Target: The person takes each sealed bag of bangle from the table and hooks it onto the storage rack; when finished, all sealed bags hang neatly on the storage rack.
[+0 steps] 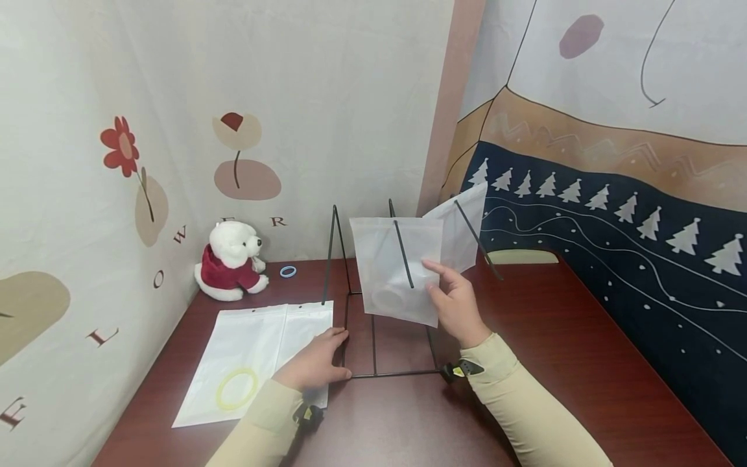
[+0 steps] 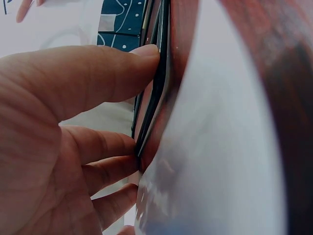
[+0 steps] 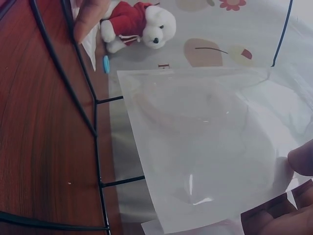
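Observation:
A black wire rack (image 1: 374, 344) with upright prongs stands on the table. My left hand (image 1: 315, 359) touches its left side, thumb and fingertips resting on the wire. From a front prong hangs a frosted plastic bag (image 1: 373, 259) with a faint pale ring shape low in it. My right hand (image 1: 461, 305) pinches this bag's right edge, the thumb on one face and other fingers behind it in the right wrist view. Behind it, a second frosted bag (image 1: 467, 237) hangs on the right prong. A white bag (image 1: 268, 337) showing a yellow ring (image 1: 220, 395) lies beside my left hand.
A white toy bear (image 1: 233, 263) in a red coat sits at the back left. A small blue ring (image 1: 288, 266) lies near it. Printed cloth walls border the brown table (image 1: 560, 350), and a pale beige object (image 1: 525, 257) lies at its back edge.

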Motion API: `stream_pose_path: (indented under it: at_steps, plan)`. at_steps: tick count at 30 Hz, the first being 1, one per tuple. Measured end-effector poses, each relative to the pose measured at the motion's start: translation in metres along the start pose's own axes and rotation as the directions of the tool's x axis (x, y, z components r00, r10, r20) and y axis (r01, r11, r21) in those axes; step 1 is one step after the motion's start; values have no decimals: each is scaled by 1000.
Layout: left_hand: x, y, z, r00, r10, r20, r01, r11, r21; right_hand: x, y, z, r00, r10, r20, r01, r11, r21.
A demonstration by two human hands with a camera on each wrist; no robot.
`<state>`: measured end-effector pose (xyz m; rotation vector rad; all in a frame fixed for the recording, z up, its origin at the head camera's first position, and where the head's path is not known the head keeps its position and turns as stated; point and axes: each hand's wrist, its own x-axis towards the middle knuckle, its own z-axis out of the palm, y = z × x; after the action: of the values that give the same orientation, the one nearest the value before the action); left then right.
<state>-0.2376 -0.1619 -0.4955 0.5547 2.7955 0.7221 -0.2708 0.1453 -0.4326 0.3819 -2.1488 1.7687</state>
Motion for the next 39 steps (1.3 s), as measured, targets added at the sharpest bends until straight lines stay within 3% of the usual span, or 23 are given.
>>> stream_pose_path:
  at_steps: [10,25,39]
  plan:
    - [0,1,-1,1000,0,3,0,1000,2,1,0,0,999,-21,31,20,998,53]
    - [0,1,0,1000,-10,0,10,1000,-3,1,2,-3,974,-51,221,26,993,114]
    - [0,0,0,1000,-12,3,12,1000,-9,3,11,-3,969,-46,243,23,995,98]
